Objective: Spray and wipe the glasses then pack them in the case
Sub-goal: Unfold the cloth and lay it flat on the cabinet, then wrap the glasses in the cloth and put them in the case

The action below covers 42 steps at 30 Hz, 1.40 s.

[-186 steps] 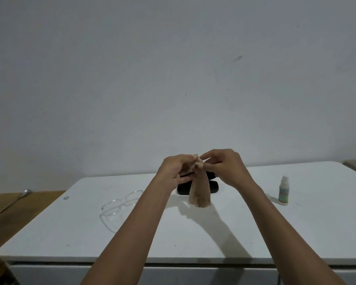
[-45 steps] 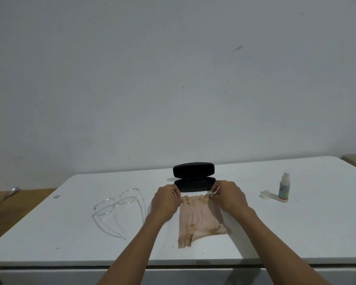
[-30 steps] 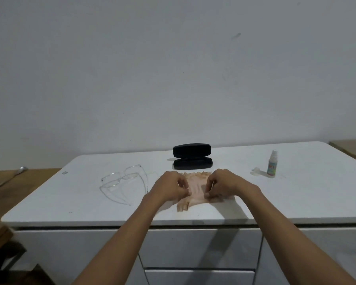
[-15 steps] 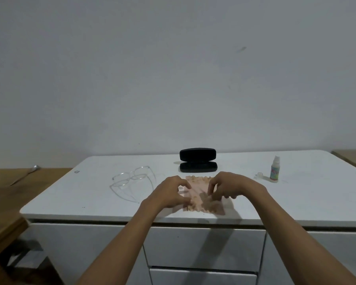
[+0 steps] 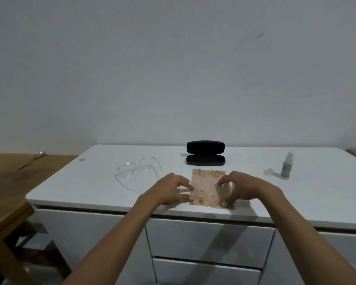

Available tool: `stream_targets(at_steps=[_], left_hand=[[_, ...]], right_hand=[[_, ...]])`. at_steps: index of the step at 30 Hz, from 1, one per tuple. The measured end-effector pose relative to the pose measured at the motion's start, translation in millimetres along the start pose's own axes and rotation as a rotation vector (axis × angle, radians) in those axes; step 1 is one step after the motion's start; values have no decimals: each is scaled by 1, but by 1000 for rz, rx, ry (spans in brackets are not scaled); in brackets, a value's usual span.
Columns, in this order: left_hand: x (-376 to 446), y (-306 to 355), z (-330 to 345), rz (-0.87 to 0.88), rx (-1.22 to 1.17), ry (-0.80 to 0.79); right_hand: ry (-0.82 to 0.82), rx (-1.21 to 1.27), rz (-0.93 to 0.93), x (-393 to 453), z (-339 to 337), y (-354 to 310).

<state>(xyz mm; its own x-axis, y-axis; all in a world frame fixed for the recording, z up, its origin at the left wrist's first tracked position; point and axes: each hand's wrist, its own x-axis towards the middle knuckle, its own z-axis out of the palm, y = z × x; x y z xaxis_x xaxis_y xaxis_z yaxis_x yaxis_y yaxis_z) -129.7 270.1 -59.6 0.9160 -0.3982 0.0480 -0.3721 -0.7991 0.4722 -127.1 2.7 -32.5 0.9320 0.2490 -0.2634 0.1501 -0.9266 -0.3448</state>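
Fingertips of left hand [image 5: 169, 189] and right hand [image 5: 240, 187], curled, appear to pinch the side edges of the cloth [image 5: 209, 187], now spread flat, no longer bunched; glasses [image 5: 137, 171] lie untouched left, case [image 5: 205, 153] open behind — spraying still ahead.
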Motion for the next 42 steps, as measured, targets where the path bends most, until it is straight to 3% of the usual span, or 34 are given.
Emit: stream_targets(at_steps=[8, 15, 18, 23, 25, 29, 37, 42], left_hand=[[2, 5, -11, -57, -8, -104], [-21, -22, -32, -21, -111, 360], [-35, -50, -47, -87, 6, 514], [-59, -102, -67, -155, 431, 543], [-64, -118, -68, -148, 490, 552], [-67, -130, -66, -121, 470, 622], [-55, -136, -64, -90, 358, 845], [-32, -116, -76, -153, 188, 846]], right_hand=[[-37, -60, 1, 0, -6, -3], [254, 118, -248, 36, 9, -63], [312, 134, -355, 63, 20, -99], [328, 5, -436, 97, 35, -134], [321, -52, -441, 108, 40, -137], [380, -40, -409, 125, 50, -136], [604, 215, -452, 135, 56, -139], [715, 380, -440, 126, 31, -127]])
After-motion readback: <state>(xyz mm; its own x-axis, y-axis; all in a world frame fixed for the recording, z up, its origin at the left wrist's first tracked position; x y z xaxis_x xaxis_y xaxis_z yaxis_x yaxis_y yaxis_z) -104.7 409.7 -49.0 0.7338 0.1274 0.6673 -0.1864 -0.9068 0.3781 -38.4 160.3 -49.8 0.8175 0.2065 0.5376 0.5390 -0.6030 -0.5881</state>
